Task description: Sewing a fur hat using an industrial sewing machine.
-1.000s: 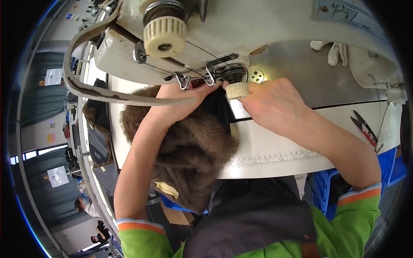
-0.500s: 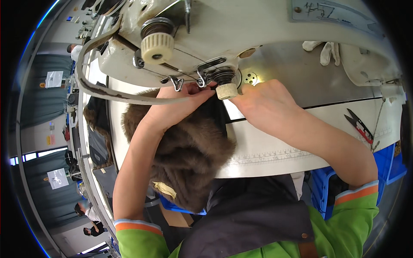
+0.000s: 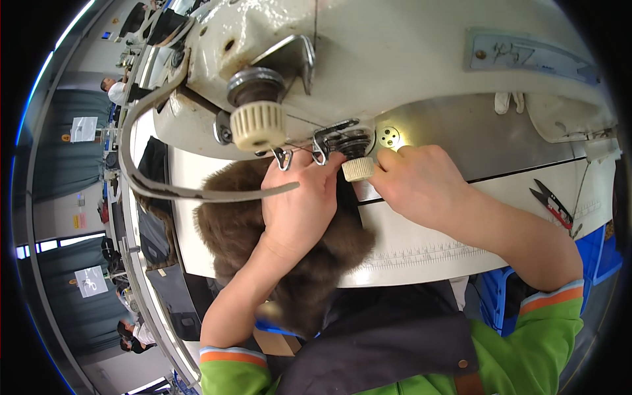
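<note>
- Dark, smooth cloth edged with brown fur (image 3: 158, 230) lies at the far left, beyond the table.
- A flat, bowed off-white bar (image 3: 135, 161) with chipped paint arcs rightward, its tip crossing in front of the left hand (image 3: 299, 204).
- Deep-pile brown fur fabric (image 3: 230, 227), bunched and soft, lies on the white, smooth-topped table (image 3: 421, 263) under the left hand and wrist, and hangs over the front edge.
- The left hand's fingers are bent, thumb drawn in near them; metal thread guides hide the tips, so I cannot tell how tightly they grip the fabric.
- Above, the glossy white metal sewing-machine head (image 3: 395, 46) carries 2 ribbed cream plastic knobs (image 3: 259, 125), round and unequal in size.
- The right hand (image 3: 421, 181) is loosely curled, just beside the smaller knob, which blocks its fingertips; whether it holds anything cannot be told.
- Behind it, a steel plate (image 3: 454, 138) shines.
- White cloth (image 3: 509, 103) rests farther back.
- Black-bladed, red-handled snips (image 3: 553, 205) lie spread at right.
</note>
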`<control>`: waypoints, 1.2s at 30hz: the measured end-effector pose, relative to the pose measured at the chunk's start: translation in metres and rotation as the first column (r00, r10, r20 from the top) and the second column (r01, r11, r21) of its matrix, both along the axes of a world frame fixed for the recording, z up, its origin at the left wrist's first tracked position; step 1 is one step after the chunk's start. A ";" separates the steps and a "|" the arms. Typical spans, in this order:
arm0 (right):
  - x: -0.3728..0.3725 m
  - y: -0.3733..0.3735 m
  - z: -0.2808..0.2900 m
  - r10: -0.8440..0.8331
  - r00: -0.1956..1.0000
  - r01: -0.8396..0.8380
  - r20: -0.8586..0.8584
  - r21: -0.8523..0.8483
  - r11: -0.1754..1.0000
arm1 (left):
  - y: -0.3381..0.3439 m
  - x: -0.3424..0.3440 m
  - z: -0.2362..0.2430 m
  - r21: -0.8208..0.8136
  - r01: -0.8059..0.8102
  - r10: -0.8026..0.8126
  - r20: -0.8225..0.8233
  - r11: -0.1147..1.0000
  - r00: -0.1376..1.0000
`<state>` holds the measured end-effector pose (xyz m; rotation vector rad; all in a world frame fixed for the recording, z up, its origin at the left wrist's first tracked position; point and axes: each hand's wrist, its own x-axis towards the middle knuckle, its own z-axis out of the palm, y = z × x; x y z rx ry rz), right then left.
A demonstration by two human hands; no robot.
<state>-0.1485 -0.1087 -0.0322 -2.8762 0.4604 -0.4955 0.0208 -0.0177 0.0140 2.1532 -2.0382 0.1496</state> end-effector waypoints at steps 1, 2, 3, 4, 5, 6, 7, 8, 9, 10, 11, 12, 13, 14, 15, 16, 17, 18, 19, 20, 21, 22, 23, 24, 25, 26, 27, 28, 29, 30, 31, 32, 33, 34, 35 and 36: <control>0.000 0.000 -0.001 -0.003 1.000 0.003 0.000 -0.003 1.000 | 0.001 0.000 -0.001 -0.003 0.003 -0.003 0.000 1.000 1.000; 0.000 0.000 -0.001 0.000 1.000 0.000 -0.011 -0.009 1.000 | 0.002 0.000 -0.001 0.013 0.008 -0.008 -0.001 1.000 1.000; 0.000 0.000 -0.002 0.004 1.000 -0.004 -0.023 -0.014 1.000 | 0.002 0.001 -0.002 0.028 0.013 -0.013 -0.002 1.000 1.000; -0.001 0.000 -0.003 0.000 1.000 0.000 -0.024 -0.017 1.000 | 0.003 0.001 -0.004 -0.014 0.043 -0.043 -0.019 0.999 0.999; -0.001 0.001 -0.003 -0.002 1.000 0.002 0.007 -0.002 1.000 | 0.003 0.000 -0.004 -0.018 0.046 -0.046 -0.020 0.999 0.999; -0.002 0.001 -0.004 -0.004 0.999 0.004 0.036 0.013 1.000 | 0.004 -0.002 -0.004 -0.039 0.060 -0.060 0.006 0.997 0.998; -0.003 0.000 -0.004 -0.002 0.999 0.002 0.035 0.010 1.000 | 0.004 -0.002 -0.003 -0.060 0.070 -0.068 0.033 0.996 0.997; -0.004 -0.002 -0.004 -0.026 0.999 0.023 0.043 0.061 0.998 | 0.001 -0.004 0.000 -0.072 0.142 -0.132 0.126 0.987 0.983; -0.004 -0.003 -0.004 -0.048 0.998 0.043 0.049 0.112 0.993 | 0.004 -0.003 -0.005 -0.078 0.115 -0.110 0.060 0.990 0.992; -0.004 -0.003 -0.001 -0.046 0.998 0.041 0.045 0.108 0.993 | 0.003 -0.003 -0.006 -0.140 0.138 -0.141 -0.012 0.980 0.990; -0.004 -0.002 0.003 -0.062 0.998 0.060 0.022 0.082 0.995 | 0.002 -0.002 -0.008 -0.204 0.155 -0.175 -0.082 0.967 0.981; -0.004 -0.003 0.004 -0.078 0.997 0.078 0.000 0.055 0.995 | 0.008 -0.002 -0.011 -0.060 0.071 -0.072 -0.005 0.996 0.997; -0.004 -0.003 0.000 -0.082 0.997 0.082 -0.009 0.050 0.995 | 0.003 -0.005 -0.010 -0.089 0.112 -0.108 0.046 0.990 0.993; -0.005 -0.004 -0.008 -0.087 0.994 0.076 0.063 0.157 0.985 | 0.002 -0.010 -0.009 -0.066 0.103 -0.101 0.024 0.993 0.995; -0.004 -0.004 -0.012 -0.100 0.986 0.063 0.133 0.261 0.963 | 0.001 -0.013 -0.010 -0.043 0.095 -0.095 0.002 0.995 0.996; -0.003 -0.004 -0.009 -0.100 0.986 0.064 0.130 0.255 0.965 | -0.001 -0.016 -0.011 -0.104 0.084 -0.086 -0.015 0.991 0.996; -0.001 -0.004 -0.007 -0.091 0.995 0.085 0.031 0.147 0.985 | 0.000 -0.016 -0.011 -0.110 0.085 -0.087 -0.018 0.990 0.996; 0.000 -0.004 -0.005 -0.092 0.993 0.095 -0.070 0.036 0.995 | 0.002 -0.017 -0.011 -0.110 0.126 -0.124 0.028 0.986 0.992; -0.001 -0.003 -0.007 -0.100 0.992 0.102 -0.074 0.027 0.994 | 0.002 -0.017 -0.012 -0.110 0.172 -0.165 0.071 0.979 0.984; -0.002 0.000 -0.011 -0.105 0.994 0.105 0.002 -0.013 0.994 | 0.004 -0.018 -0.014 -0.161 0.172 -0.176 -0.007 0.972 0.984; -0.003 0.002 -0.013 -0.105 0.991 0.109 0.080 -0.052 0.993 | 0.005 -0.019 -0.017 -0.240 0.158 -0.183 -0.087 0.958 0.979; -0.004 0.003 -0.010 -0.109 0.991 0.114 0.076 -0.056 0.992 | 0.007 -0.019 -0.019 -0.251 0.159 -0.185 -0.085 0.955 0.979; -0.004 0.004 -0.005 -0.105 0.994 0.110 0.039 -0.150 0.983 | 0.008 -0.019 -0.019 -0.261 0.160 -0.187 -0.081 0.952 0.979; -0.004 0.004 -0.003 -0.104 0.995 0.102 0.002 -0.241 0.965 | 0.010 -0.018 -0.019 -0.263 0.164 -0.191 -0.082 0.951 0.978; -0.005 0.004 -0.007 -0.112 0.994 0.108 0.000 -0.241 0.964 | 0.012 -0.019 -0.020 -0.272 0.140 -0.163 -0.062 0.952 0.985; -0.004 0.003 -0.013 -0.072 0.997 0.063 -0.020 -0.296 0.953 | 0.013 -0.019 -0.021 -0.280 0.117 -0.134 -0.042 0.953 0.990; -0.005 0.002 -0.017 -0.034 0.999 0.017 -0.042 -0.348 0.937 | 0.013 -0.019 -0.021 -0.289 0.095 -0.106 -0.022 0.953 0.994; -0.005 0.003 -0.013 -0.037 0.998 0.021 -0.040 -0.345 0.938 | 0.012 -0.020 -0.021 -0.289 0.097 -0.102 -0.004 0.952 0.995; -0.003 0.004 -0.007 -0.051 0.999 0.048 -0.002 -0.283 0.958 | 0.011 -0.022 -0.021 -0.289 0.099 -0.099 0.014 0.952 0.995; -0.002 0.006 -0.003 -0.067 0.997 0.074 0.037 -0.220 0.973 | 0.012 -0.021 -0.021 -0.285 0.104 -0.104 0.016 0.953 0.994; -0.002 0.006 -0.004 -0.070 0.997 0.077 0.038 -0.216 0.973 | 0.014 -0.021 -0.021 -0.283 0.123 -0.118 0.038 0.951 0.992; -0.001 0.006 -0.007 -0.068 0.992 0.080 0.104 -0.114 0.990 | 0.015 -0.021 -0.020 -0.280 0.143 -0.131 0.059 0.949 0.990; -0.001 0.006 -0.009 -0.072 0.983 0.075 0.169 -0.011 0.997 | 0.014 -0.021 -0.021 -0.277 0.146 -0.134 0.061 0.950 0.989; 0.000 0.007 -0.007 -0.084 0.983 0.079 0.164 0.040 0.996 | 0.015 -0.020 -0.023 -0.290 0.160 -0.150 0.056 0.944 0.987; 0.000 0.007 -0.008 -0.085 0.982 0.078 0.167 0.043 0.996 | 0.016 -0.019 -0.024 -0.304 0.173 -0.165 0.051 0.937 0.985; 0.000 0.006 -0.009 -0.069 0.991 0.071 0.114 -0.013 0.997 | 0.016 -0.019 -0.021 -0.300 0.174 -0.165 0.054 0.938 0.985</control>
